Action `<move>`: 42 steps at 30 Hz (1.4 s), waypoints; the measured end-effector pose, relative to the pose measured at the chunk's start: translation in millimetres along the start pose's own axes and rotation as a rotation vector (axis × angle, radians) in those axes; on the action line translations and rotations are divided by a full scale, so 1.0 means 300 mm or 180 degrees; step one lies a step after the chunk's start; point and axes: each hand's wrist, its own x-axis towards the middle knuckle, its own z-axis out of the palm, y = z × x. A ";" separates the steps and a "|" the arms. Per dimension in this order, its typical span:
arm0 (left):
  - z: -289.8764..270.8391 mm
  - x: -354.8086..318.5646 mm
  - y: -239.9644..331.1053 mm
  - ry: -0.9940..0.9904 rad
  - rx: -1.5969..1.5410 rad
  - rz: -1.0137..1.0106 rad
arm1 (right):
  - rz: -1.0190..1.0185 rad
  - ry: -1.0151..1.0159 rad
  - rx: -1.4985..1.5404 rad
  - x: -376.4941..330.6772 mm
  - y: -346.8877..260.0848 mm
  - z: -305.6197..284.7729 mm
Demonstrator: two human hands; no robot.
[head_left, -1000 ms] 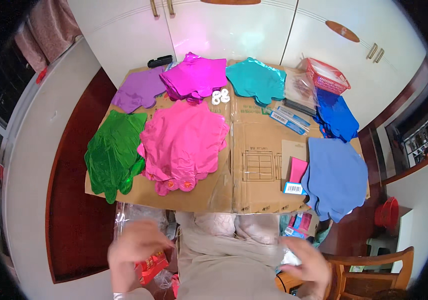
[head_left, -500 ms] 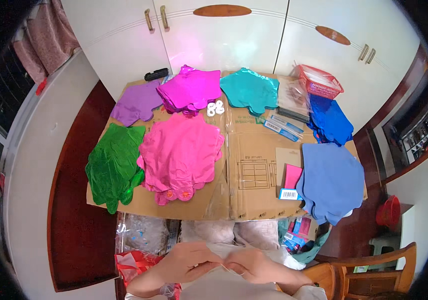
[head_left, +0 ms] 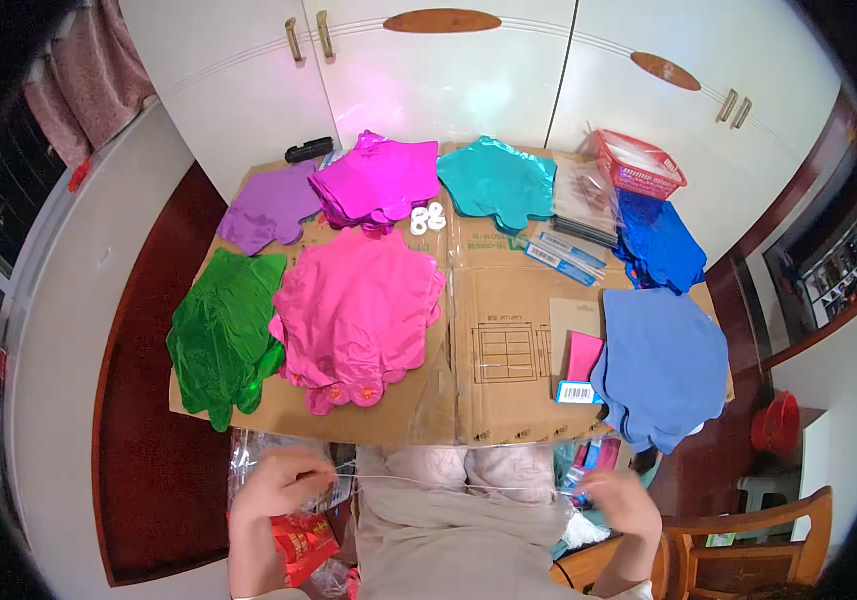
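A thin white string (head_left: 448, 482) stretches across my lap, just below the near edge of the cardboard. Its left end is pinched in my left hand (head_left: 286, 480). The fingers of my right hand (head_left: 620, 502) close on the other end. Beyond the string lies a pink stack of flat foil pieces (head_left: 358, 315) that look like uninflated balloons, with a green foil stack (head_left: 223, 335) to its left. On the right rests a grey-blue stack (head_left: 663, 365), beside a card with a pink piece (head_left: 583, 355). Neither hand touches these stacks.
Purple (head_left: 268, 208), magenta (head_left: 378, 180), teal (head_left: 498, 183) and dark blue (head_left: 660, 240) foil stacks line the far side of the cardboard (head_left: 493, 290). White rolls (head_left: 428, 218), labelled packets (head_left: 563, 258) and a red basket (head_left: 640, 165) lie among them. A wooden chair (head_left: 748, 540) stands right.
My hands have moved apart from where they met over my lap, left hand leftward and right hand rightward. The string is now drawn out between them.
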 end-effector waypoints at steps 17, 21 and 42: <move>0.101 0.042 0.218 0.0114 -0.1813 0.0161 | 0.0506 -0.1779 0.1835 0.306 -0.115 0.322; 0.160 -0.007 0.143 -0.0465 -0.3653 -0.0902 | 0.0252 -0.1424 0.1893 0.288 -0.043 0.338; 0.283 0.010 0.107 0.0927 -0.1307 0.0021 | -0.1334 -0.0364 0.0315 0.283 -0.055 0.482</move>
